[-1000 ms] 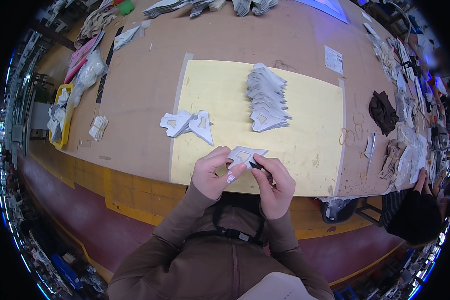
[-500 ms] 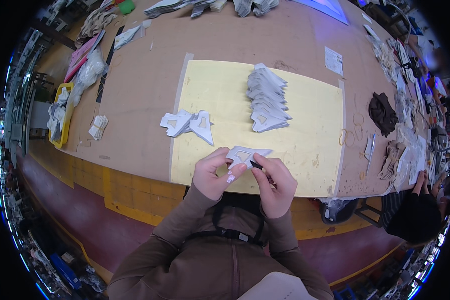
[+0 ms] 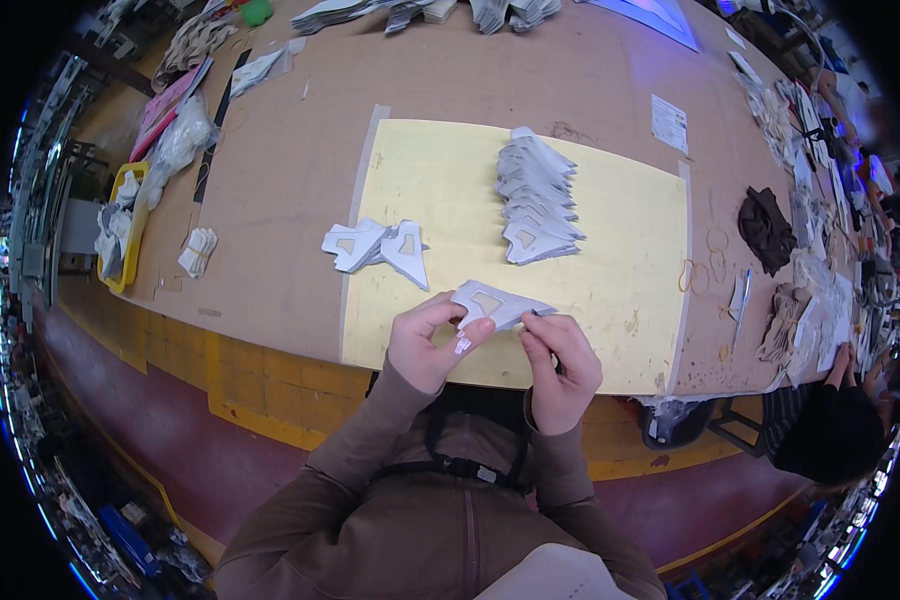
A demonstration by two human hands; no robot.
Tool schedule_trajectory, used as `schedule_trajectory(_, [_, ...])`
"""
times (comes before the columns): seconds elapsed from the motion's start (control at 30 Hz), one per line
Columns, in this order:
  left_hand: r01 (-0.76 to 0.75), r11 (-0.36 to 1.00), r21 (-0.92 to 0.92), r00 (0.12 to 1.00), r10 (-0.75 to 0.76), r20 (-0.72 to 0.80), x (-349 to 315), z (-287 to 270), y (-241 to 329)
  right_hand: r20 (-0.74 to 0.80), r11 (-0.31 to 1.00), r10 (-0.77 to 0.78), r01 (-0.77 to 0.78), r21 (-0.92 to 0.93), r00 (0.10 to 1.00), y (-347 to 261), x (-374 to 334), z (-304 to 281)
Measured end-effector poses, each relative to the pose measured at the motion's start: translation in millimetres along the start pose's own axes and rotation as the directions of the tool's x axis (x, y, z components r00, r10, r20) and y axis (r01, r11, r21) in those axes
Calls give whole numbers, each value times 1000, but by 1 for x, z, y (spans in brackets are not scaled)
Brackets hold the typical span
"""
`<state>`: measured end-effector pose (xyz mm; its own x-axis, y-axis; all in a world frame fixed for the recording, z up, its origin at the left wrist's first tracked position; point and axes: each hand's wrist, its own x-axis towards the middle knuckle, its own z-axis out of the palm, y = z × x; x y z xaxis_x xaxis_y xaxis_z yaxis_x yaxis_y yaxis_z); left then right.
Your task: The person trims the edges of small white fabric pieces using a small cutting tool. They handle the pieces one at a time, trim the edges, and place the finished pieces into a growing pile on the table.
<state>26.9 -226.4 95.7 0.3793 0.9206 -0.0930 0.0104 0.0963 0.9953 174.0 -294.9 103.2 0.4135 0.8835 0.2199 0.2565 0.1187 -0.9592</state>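
1. White piece, between my hands, seems light, bendable.
2. My left hand pinches its solid edge, likely the best hold.
3. My right hand clasps a dark object at the piece's point.

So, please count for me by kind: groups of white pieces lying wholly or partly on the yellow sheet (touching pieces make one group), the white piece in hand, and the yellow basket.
Groups on the yellow sheet: 2 (long overlapping row, small cluster)
White piece in the left hand: 1
Yellow basket: 1
Total: 4
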Motion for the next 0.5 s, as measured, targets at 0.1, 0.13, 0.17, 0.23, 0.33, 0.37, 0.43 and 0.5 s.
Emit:
schedule_trajectory(0.1, [23,1000,-22,999,-22,25,0,0,-1,69,997,-32,37,-67,997,0,1,1])
schedule_trajectory(0.13, [-1,1000,8,999,1,32,1,0,-2,84,993,-42,51,-105,996,1,2,3])
schedule_trajectory(0.17, [-27,999,34,999,26,34,3,-1,-4,102,989,-50,63,-134,994,2,3,4])
schedule_trajectory(0.23, [-62,978,197,998,56,34,5,-7,-4,49,990,12,-4,-141,999,2,3,1])
schedule_trajectory(0.33, [-126,828,546,991,129,34,19,-34,-6,-29,989,70,-74,-131,997,6,6,-8])
schedule_trajectory(0.37, [-177,757,629,980,195,41,26,-45,-7,-59,987,83,-91,-134,995,7,7,-13])
schedule_trajectory(0.43, [-212,618,758,960,279,41,38,-62,-12,-59,986,108,-114,-121,992,11,7,-22])
schedule_trajectory(0.5, [-163,501,850,956,294,11,44,-73,-17,-52,978,126,-133,-162,991,14,7,-32])
